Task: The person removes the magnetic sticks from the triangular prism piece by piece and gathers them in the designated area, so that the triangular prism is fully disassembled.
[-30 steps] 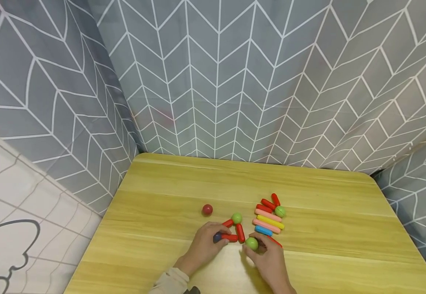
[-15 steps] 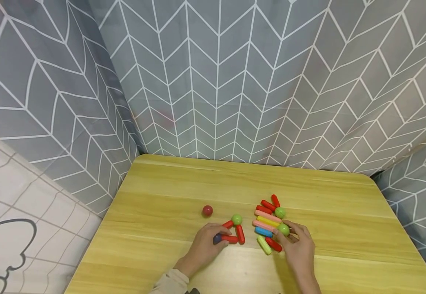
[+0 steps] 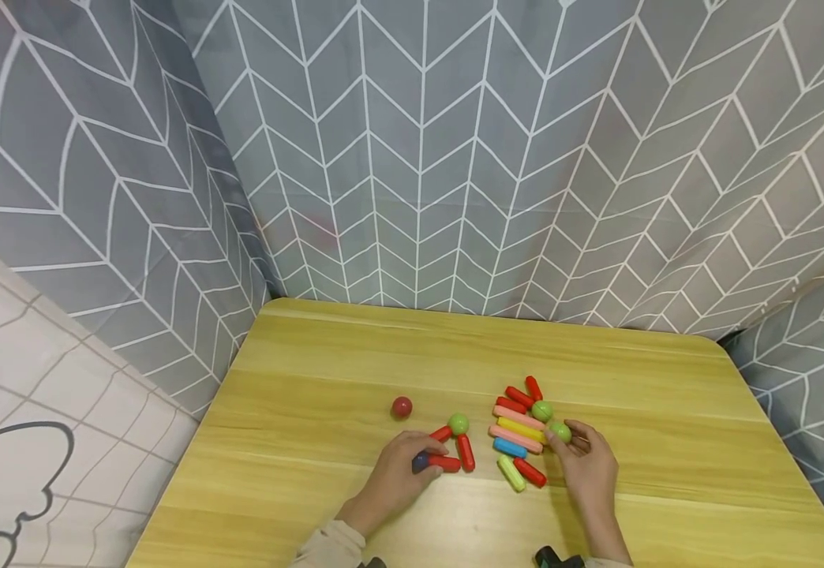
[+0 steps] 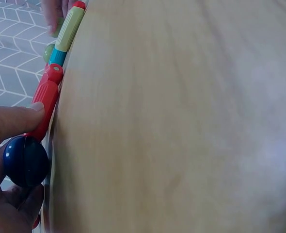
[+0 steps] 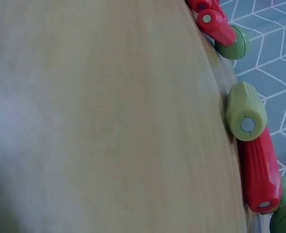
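Note:
My left hand holds a red magnetic rod with a dark blue ball at its end; the thumb lies on the rod. Two more red rods meet a green ball, forming a triangle with the held rod. My right hand pinches another green ball by the right end of a yellow rod. Pink rods lie on either side of the yellow one, and a blue rod sits below them. In the right wrist view the hand is mostly out of frame.
A dark red ball lies alone at the left. Several red rods and a green ball top the right-hand group. A light green rod and a red rod lie at its lower end. Grey curtains border the wooden table.
My right hand has carried the green ball from beside the triangle up and right to the yellow rod's end, uncovering the light green rod. The left hand has stayed in place.

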`<state>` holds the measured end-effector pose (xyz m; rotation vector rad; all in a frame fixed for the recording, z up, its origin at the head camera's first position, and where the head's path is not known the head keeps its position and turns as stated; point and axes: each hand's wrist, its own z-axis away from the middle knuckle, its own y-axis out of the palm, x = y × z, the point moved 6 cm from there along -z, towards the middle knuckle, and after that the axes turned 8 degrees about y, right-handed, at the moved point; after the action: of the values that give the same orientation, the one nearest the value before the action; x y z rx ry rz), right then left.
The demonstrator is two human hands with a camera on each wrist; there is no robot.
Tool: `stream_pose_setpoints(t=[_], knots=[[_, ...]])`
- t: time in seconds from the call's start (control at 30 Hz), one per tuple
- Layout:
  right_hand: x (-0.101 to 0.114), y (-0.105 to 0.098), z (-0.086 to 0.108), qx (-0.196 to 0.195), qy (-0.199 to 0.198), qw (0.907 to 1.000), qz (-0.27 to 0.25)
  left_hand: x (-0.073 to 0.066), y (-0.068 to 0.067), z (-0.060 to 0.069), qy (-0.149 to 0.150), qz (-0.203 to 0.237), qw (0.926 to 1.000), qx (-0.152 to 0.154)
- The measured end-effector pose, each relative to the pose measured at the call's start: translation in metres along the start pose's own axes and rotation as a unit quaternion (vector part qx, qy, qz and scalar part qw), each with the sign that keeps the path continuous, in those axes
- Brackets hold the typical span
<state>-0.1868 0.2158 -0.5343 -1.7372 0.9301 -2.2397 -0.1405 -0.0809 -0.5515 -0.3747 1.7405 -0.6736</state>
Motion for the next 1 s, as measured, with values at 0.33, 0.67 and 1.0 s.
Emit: stream_pose_setpoints(t=[0.33,0.67,1.0], knots=[[-0.0053,0.0010,-0.0053,-0.008,0.005,0.9999,0.012,-0.0002,0.0001,-0.0003,-0.001,0.005,1.0000,0.004],[-0.0047,0.0039,-0.0081,-0.003,0.002,0.9993,0.038,-0.0002,0.0005,-0.0005,-0.004,0.005,1.0000,0.005],[-0.0045,0.0046,-0.0100,0.007,0.002,0.9991,0.042,0.0005,0.0003,-0.0013,-0.008,0.009,0.9999,0.007]])
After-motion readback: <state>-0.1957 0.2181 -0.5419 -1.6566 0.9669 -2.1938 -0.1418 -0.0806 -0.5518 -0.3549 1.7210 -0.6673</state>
